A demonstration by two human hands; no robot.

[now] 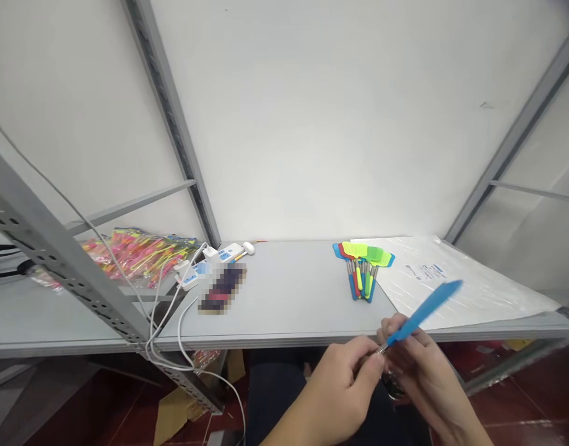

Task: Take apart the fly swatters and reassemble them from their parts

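A blue fly swatter [426,310] is held between both hands, just in front of the shelf's front edge, its flat head pointing up and to the right. My left hand [342,378] is closed, with thumb and fingers pinching the metal shaft below the head. My right hand [418,359] is closed around the lower part of the blue head where it meets the shaft. Under my right palm, a small dark shiny round thing [392,385] partly shows; its kind is unclear. On the shelf behind, several fly swatters [362,266] in blue, red, yellow and green lie fanned together.
A white plastic package [456,279] lies flat at the right. At the left are a power strip [203,269] with white cables, a blurred phone-like object [223,289] and many bagged colourful items [140,251]. Grey metal posts [173,118] frame the shelf. Cardboard [177,412] lies on the floor.
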